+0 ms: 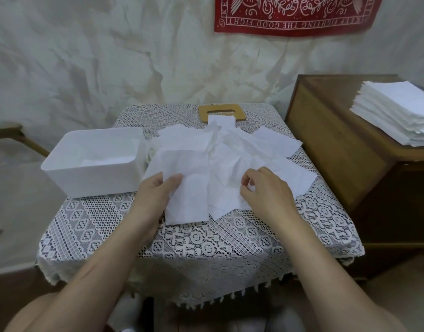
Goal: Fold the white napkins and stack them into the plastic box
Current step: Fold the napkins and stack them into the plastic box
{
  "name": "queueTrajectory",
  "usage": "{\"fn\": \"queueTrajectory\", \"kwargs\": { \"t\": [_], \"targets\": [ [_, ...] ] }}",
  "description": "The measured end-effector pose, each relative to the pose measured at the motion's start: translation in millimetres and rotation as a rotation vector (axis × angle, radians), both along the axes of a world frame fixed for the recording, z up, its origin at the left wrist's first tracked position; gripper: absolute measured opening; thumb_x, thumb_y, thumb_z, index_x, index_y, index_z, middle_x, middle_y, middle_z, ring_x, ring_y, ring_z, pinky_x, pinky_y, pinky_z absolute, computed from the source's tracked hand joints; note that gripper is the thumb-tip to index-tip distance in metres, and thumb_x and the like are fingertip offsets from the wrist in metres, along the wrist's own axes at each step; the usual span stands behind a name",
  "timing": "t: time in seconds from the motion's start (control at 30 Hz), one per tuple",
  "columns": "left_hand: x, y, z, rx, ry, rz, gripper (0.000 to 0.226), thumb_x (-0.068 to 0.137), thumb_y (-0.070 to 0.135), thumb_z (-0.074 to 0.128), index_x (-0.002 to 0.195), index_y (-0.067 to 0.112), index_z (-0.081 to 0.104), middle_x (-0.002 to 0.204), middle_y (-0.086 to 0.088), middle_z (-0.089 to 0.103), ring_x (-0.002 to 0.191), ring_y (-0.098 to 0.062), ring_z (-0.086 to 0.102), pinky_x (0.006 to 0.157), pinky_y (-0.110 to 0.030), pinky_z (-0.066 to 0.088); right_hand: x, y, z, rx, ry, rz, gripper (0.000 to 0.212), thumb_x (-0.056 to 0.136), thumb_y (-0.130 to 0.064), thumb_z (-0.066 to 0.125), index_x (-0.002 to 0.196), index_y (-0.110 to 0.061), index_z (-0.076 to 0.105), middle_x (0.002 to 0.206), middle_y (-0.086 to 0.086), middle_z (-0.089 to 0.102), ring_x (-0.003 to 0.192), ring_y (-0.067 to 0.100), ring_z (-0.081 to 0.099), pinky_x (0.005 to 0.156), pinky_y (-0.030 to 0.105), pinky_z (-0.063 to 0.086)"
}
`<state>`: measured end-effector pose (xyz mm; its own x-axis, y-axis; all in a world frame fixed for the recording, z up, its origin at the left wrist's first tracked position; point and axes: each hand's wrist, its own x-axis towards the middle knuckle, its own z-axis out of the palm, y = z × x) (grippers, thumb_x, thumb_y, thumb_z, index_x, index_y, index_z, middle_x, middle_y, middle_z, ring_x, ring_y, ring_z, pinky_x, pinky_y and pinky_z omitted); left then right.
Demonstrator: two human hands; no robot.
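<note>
Just right of the plastic box (93, 180), the loose napkins (194, 152) are gripped by the left hand (155, 191) and pinched by the right hand (266, 190) (one sheet is best separated first), so that corners can be matched before creasing.

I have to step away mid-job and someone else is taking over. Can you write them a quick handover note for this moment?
Left hand holds the left edge of the front napkin. Right hand pinches a crumpled napkin beside it. Both lie on the loose pile on the lace-covered table.
Plastic box stands at its left, with some white paper low inside.
Done: at most a few napkins boxed.
Left: fold the loose pile and stack it in the box; a neat napkin stack also sits on the wooden cabinet at right.
</note>
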<state>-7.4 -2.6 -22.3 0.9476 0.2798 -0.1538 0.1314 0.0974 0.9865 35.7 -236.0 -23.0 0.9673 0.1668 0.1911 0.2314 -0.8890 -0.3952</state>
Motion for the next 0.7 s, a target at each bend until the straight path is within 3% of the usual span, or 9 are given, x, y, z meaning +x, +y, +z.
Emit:
{"fn": "queueTrajectory", "kwargs": {
  "t": [0.2, 0.47, 0.6, 0.7],
  "targets": [
    [-3, 2, 0, -0.009, -0.004, -0.001, 0.015, 0.102, 0.020, 0.062, 0.107, 0.013, 0.074, 0.104, -0.003, 0.081, 0.099, -0.025, 0.076, 0.087, -0.042, 0.059, 0, 1, -2, 0.051, 0.028, 0.002, 0.021, 0.094, -0.043, 0.061, 0.107, -0.026, 0.062, 0.105, -0.003, 0.053, 0.091, 0.023, 0.058, 0.077, 0.036, 0.047],
    [-4, 6, 0, -0.025, -0.007, 0.006, 0.016, 0.102, 0.019, 0.062, 0.108, 0.011, 0.075, 0.105, -0.005, 0.081, 0.099, -0.026, 0.077, 0.088, -0.044, 0.059, -1, 12, -5, 0.038, -0.098, -0.009, 0.015, 0.099, -0.029, 0.054, 0.102, -0.025, 0.068, 0.099, -0.005, 0.056, 0.098, 0.019, 0.047, 0.070, 0.035, 0.045],
    [-5, 10, 2, 0.003, -0.018, -0.011, 0.019, 0.103, 0.022, 0.061, 0.111, 0.011, 0.074, 0.105, -0.005, 0.080, 0.098, -0.026, 0.077, 0.087, -0.045, 0.060, -6, 11, 9, 0.332, -0.075, 0.128, 0.009, 0.100, -0.027, 0.055, 0.099, -0.025, 0.064, 0.102, -0.011, 0.063, 0.109, 0.010, 0.046, 0.080, 0.030, 0.043],
    [-7, 14, 5, 0.019, -0.036, 0.010, 0.018, 0.103, 0.023, 0.060, 0.111, 0.013, 0.074, 0.104, -0.004, 0.081, 0.096, -0.025, 0.078, 0.085, -0.045, 0.061, -10, 13, 19, 0.605, -0.001, 0.199, 0.008, 0.100, -0.022, 0.057, 0.095, -0.025, 0.062, 0.096, -0.018, 0.065, 0.097, 0.000, 0.057, 0.076, 0.019, 0.045]
  ]
}}
